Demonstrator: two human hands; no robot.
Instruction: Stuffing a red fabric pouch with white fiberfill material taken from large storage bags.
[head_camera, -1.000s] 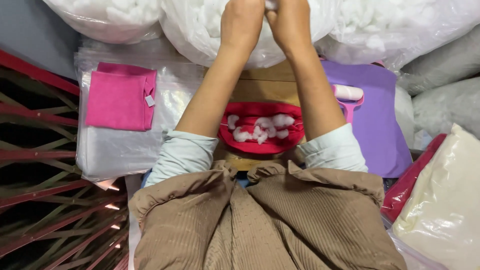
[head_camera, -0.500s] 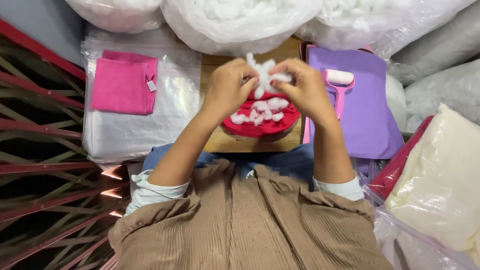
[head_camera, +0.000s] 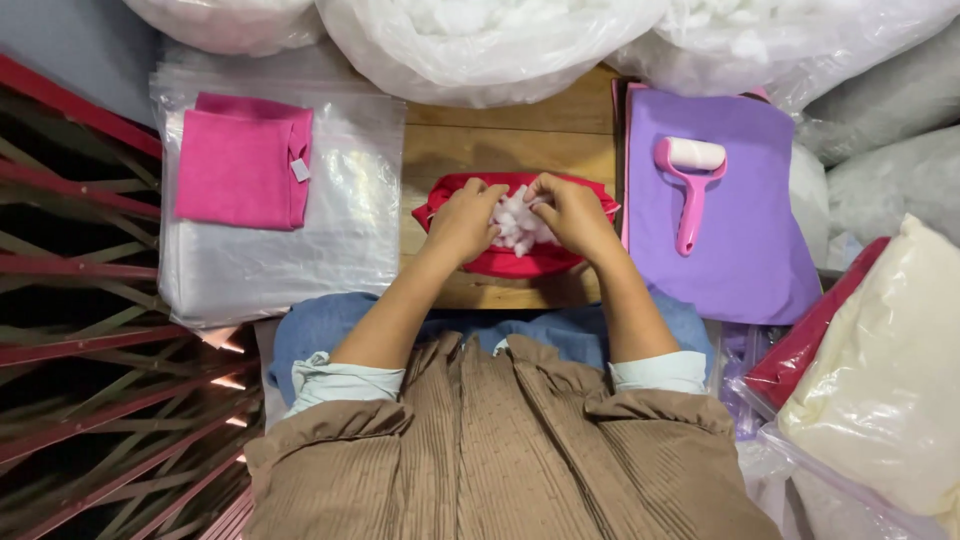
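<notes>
Fingers: both sets curling inward, pinching the white stuffing (head_camera: 518, 222) between them.
Left hand (head_camera: 462, 222): lying knuckles-up on the red fabric piece (head_camera: 520, 262), forearm reaching out from a rolled pale sleeve.
Right hand (head_camera: 572, 215): mirroring it, thumb pressing into the fluff.
Stuffing: sitting as a loose, lumpy white tuft in the middle of the red piece, on the wooden board (head_camera: 505, 140).
Red piece: showing only rim and near edge; the rest is lying under the hands.
Right side: pink lint roller (head_camera: 690, 180) resting on purple cloth (head_camera: 730, 250).
Left side: pink folded cloth (head_camera: 243, 160) lying on clear bags.
Far edge: bags of white filling (head_camera: 490, 45) running out of view.
</notes>
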